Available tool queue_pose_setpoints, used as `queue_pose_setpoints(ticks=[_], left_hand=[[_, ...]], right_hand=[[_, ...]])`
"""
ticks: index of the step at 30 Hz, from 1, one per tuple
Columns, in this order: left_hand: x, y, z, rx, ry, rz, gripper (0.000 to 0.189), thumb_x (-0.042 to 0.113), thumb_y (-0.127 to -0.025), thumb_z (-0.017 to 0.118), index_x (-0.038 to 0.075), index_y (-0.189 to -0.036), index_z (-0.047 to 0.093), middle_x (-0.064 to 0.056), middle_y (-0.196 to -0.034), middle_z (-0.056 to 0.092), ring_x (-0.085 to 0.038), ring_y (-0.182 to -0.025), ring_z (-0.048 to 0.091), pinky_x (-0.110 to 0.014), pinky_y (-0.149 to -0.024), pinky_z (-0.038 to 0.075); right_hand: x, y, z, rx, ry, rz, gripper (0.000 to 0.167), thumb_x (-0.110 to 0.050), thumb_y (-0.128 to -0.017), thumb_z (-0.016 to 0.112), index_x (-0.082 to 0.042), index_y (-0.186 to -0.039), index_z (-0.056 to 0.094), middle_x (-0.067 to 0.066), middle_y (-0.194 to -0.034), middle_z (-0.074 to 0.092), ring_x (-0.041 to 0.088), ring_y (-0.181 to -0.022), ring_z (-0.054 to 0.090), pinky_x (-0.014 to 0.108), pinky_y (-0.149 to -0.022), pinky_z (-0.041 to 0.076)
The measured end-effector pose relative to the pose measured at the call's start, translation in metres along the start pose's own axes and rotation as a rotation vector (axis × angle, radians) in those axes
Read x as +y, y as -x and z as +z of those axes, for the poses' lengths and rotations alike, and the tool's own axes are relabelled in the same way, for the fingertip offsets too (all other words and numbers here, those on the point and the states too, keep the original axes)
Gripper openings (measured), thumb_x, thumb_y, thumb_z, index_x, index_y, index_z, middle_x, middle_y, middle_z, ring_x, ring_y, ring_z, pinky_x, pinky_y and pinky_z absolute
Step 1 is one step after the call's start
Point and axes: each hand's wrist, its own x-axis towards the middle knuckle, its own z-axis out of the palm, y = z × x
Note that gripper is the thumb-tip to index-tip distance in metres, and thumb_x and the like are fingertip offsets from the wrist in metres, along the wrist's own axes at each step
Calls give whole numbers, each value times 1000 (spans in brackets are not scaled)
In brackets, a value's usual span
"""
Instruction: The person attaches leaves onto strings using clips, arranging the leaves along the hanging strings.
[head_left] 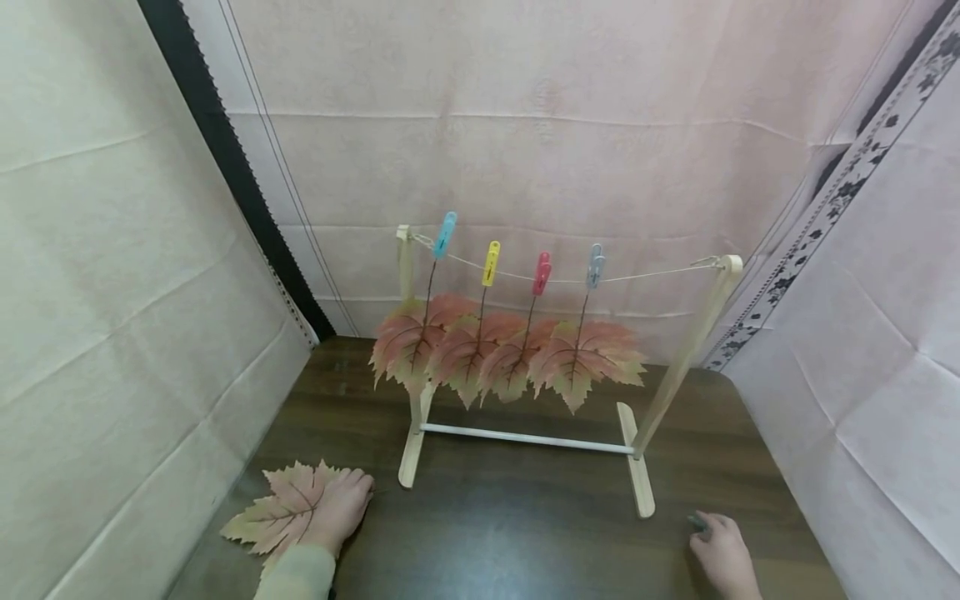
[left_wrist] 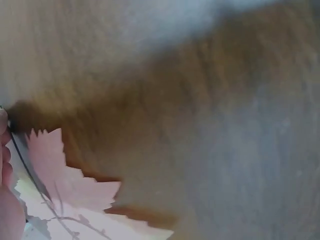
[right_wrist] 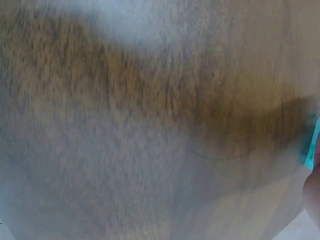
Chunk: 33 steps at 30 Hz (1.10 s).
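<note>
At the table's left, my left hand [head_left: 343, 508] pinches the dark stem of a pink and yellow-green artificial maple leaf [head_left: 288, 508]. The left wrist view has the leaf [left_wrist: 75, 190] at its lower left, with my fingertips [left_wrist: 4, 165] on the stem at the edge. Low on the right, my right hand [head_left: 726, 554] pinches a teal clothespin [right_wrist: 312, 145], mostly hidden by the fingers. Between the hands stands a small wooden drying rack [head_left: 678, 358]. From its string hang several similar leaves [head_left: 577, 354], clipped by blue [head_left: 445, 235], yellow [head_left: 491, 263], red [head_left: 542, 273] and grey-blue [head_left: 596, 267] clothespins.
The rack's white crossbar [head_left: 525, 437] joins two flat wooden feet [head_left: 637, 475] on the dark wood table [head_left: 480, 533]. Pale cloth [head_left: 525, 167] hangs behind and at both sides of the table. Bare string runs right of the grey-blue clothespin.
</note>
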Motion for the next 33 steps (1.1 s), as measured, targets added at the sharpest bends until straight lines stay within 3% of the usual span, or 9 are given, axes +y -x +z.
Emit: queue_pose_setpoints(ticks=[4,9,19,25,33], left_hand=[[4,-4,-4,-76,-43,-11,27,0,-79,67,16,-69,48,4,-69,44,-18,-66,42,-34,-60,35],[11,-13,-6,-126,-1,-55,20,10,-87,65,17,-77,49,6,-72,50,-16,-68,44,-34,-62,33],[27,-32,-9,-42,136,-73,5,10,-87,65,12,-90,62,4,-81,60,-18,-78,53,-38,-72,41],[39,-45,-13,-62,205,-111,6,8,-89,63,9,-95,65,-1,-89,62,-21,-85,53,-41,-78,40],[64,-70,-20,-30,276,-151,6,15,-90,63,10,-91,67,2,-84,63,-18,-79,51,-36,-72,37]], right_hand=[[-3,-1,-3,-28,10,-1,48,-3,-81,56,17,-124,47,39,-121,40,51,-107,45,60,-87,39],[-1,-1,-2,-13,86,-96,44,1,-80,62,13,-121,51,37,-118,45,54,-101,49,62,-82,41],[5,0,3,29,148,-233,37,3,-74,70,12,-108,60,25,-102,55,43,-89,55,56,-76,45],[3,-1,0,-8,138,-180,37,-3,-76,71,12,-108,59,29,-100,53,45,-90,55,55,-77,46],[-2,-8,-7,-32,85,-76,43,-12,-87,63,15,-117,51,40,-110,49,54,-102,48,61,-83,41]])
